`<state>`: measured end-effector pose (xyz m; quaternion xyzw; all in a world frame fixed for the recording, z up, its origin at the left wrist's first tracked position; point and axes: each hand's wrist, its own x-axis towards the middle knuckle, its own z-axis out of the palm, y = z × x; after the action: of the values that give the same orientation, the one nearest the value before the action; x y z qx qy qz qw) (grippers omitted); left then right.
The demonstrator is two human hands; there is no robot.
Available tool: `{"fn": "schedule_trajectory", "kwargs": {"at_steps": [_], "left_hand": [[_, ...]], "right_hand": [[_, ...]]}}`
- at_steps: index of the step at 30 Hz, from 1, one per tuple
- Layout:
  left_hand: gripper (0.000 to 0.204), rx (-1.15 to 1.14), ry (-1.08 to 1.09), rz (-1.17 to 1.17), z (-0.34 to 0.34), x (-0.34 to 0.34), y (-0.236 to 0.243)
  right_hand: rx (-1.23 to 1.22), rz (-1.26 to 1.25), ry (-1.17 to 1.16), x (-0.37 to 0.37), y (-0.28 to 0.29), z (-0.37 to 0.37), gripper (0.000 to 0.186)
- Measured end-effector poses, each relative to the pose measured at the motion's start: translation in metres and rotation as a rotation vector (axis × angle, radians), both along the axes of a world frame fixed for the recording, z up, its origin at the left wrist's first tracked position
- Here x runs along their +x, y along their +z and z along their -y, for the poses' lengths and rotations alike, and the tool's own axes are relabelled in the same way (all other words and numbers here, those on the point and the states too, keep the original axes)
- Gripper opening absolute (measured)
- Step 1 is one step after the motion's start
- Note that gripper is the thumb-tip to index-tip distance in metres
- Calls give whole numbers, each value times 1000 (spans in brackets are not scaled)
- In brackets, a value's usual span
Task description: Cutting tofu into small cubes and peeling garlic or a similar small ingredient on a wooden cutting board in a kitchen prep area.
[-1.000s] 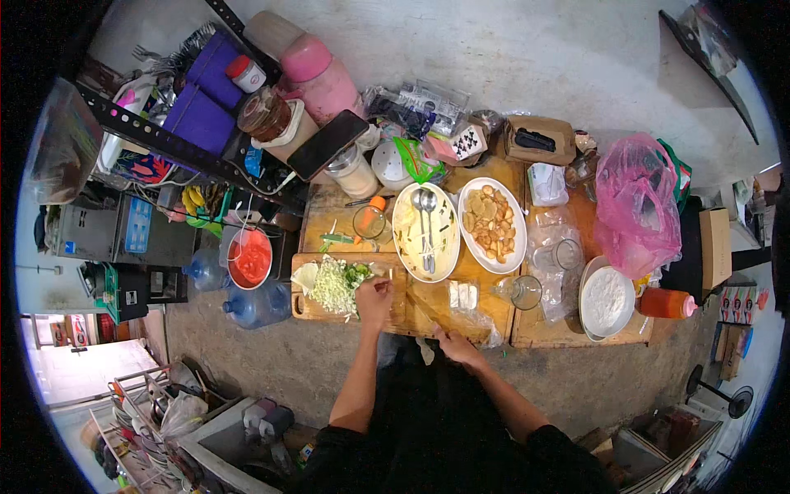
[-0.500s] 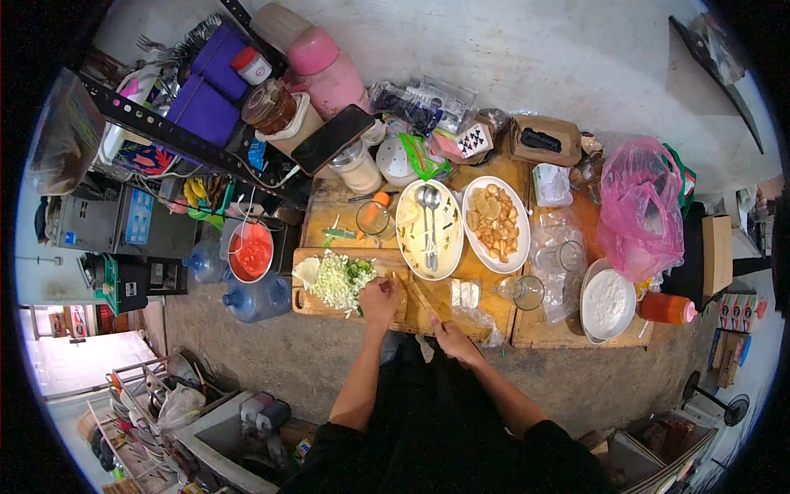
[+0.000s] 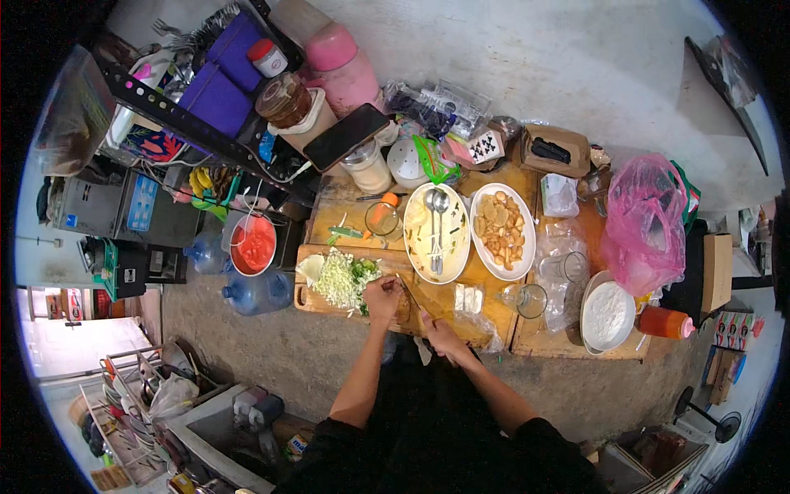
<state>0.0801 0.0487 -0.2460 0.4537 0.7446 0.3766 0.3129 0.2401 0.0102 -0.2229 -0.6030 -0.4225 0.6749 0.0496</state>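
Note:
A wooden cutting board (image 3: 308,296) bears a pile of chopped pale cabbage and greens (image 3: 340,280). Right of the pile, my left hand (image 3: 383,298) is pinched on the board, holding something small that I cannot make out, beside the knife blade. My right hand (image 3: 440,333) grips the knife (image 3: 414,299), its blade angled forward and left. Beyond lie an oval platter with two spoons (image 3: 417,255), a platter of brown pieces (image 3: 502,239) and a glass with an orange-handled tool (image 3: 381,220). White blocks on plastic (image 3: 468,298) sit right of the knife.
At right stand an empty glass (image 3: 531,302), a bowl of white powder (image 3: 607,313), an orange bottle (image 3: 662,323) and a pink bag (image 3: 642,226). A black shelf (image 3: 140,86), red-filled container (image 3: 253,246) and water jugs (image 3: 259,292) are left. A phone (image 3: 346,136) lies at the back.
My right hand and the knife have moved left, bringing the blade nearer my left fingertips. My left hand has shifted only slightly. The whole view has drifted a little.

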Motion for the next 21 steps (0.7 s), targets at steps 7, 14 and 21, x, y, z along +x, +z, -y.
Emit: {"fn": "schedule_trajectory", "kwargs": {"at_steps": [7,14,21], "left_hand": [[12,20,43,200,0,-5,-10],[15,-5,50,183,1,-9,-16],[16,47,27,78,1,-5,-4]], "right_hand": [[-62,-39,-14,0,2,-2,59],[0,-20,-13,-1,9,-4,61],[23,26,20,0,0,-2,63]]}}
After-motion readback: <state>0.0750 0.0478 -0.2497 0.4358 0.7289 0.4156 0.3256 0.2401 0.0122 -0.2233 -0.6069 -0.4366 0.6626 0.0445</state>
